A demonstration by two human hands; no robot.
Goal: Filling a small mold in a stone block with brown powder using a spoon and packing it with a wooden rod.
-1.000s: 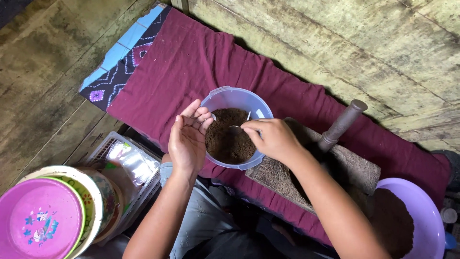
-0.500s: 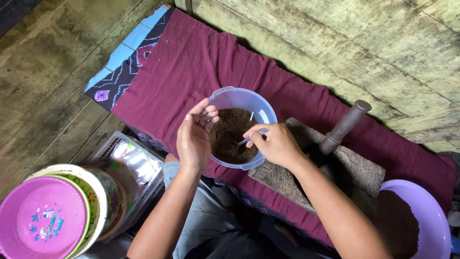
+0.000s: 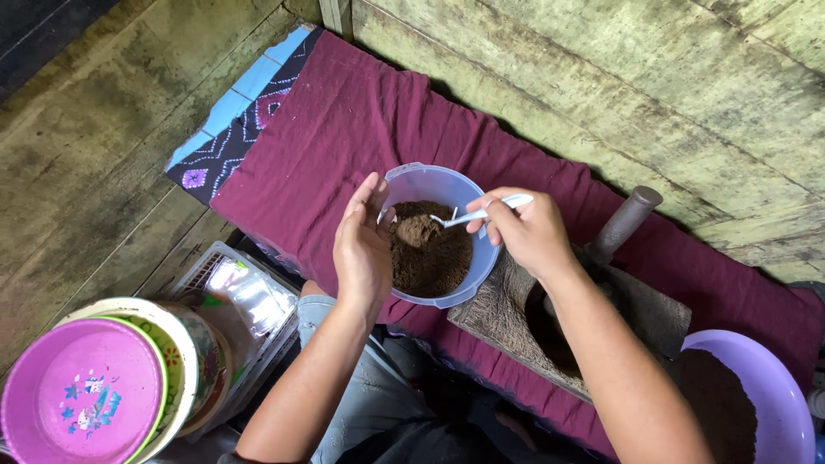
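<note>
Maroon cloth [image 3: 344,129], spoon [image 3: 481,212] in right hand [image 3: 528,232]

Tub [image 3: 411,182] of powder [image 3: 434,258] sits mid-cloth [image 3: 335,129]; grinding slab [image 3: 636,314] right of it, roller [image 3: 626,222] on its far edge; basin [image 3: 773,378] at right end.

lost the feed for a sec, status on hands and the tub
Right hand holds white spoon, heaped with brown powder. Left hand cupped at clear tub rim. Nothing in the way.
</note>
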